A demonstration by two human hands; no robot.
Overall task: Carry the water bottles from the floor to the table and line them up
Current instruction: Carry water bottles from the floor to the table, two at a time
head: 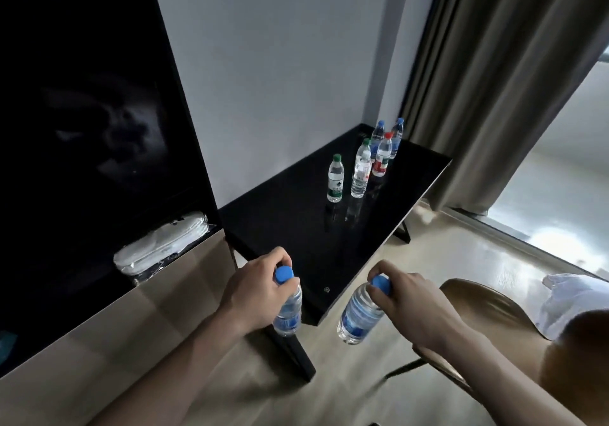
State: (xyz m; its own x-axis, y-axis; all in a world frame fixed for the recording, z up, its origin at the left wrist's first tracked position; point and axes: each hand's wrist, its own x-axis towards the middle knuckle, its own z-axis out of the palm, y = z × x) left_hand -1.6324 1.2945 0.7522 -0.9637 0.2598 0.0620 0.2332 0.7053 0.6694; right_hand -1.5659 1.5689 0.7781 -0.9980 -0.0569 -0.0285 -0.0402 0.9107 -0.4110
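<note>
A blue-capped bottle (288,307) is gripped by the neck in the left hand (255,289), another bottle (359,312) likewise in the right hand (407,297) — both hang below the fingers, the black table (296,228) just ahead.

Two held bottles (288,307); six on table (296,228)

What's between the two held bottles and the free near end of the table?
Nothing visible. The left hand and right hand each hold a bottle by the cap just short of the table; the standing bottles are clustered at its far end.
</note>
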